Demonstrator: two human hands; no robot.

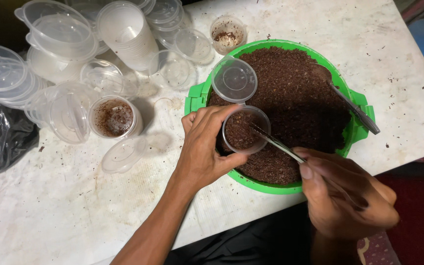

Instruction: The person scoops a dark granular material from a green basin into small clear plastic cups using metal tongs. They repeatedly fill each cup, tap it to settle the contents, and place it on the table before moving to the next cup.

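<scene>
Filling step: left hand (203,147) grips small clear cup (245,130) over green basin (354,128); right hand (344,196) clasps spoon (276,143), tip in cup. Next: level scoop, steady cup.

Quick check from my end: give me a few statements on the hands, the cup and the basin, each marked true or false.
1. The left hand holds a small clear cup over the green basin. True.
2. The cup's hinged lid is shut. False: it stands open.
3. The right hand holds a metal tool whose tip is in the cup. True.
4. The basin is empty. False: it holds brown granular stuff.
5. A spoon lies in the basin. True.
</scene>
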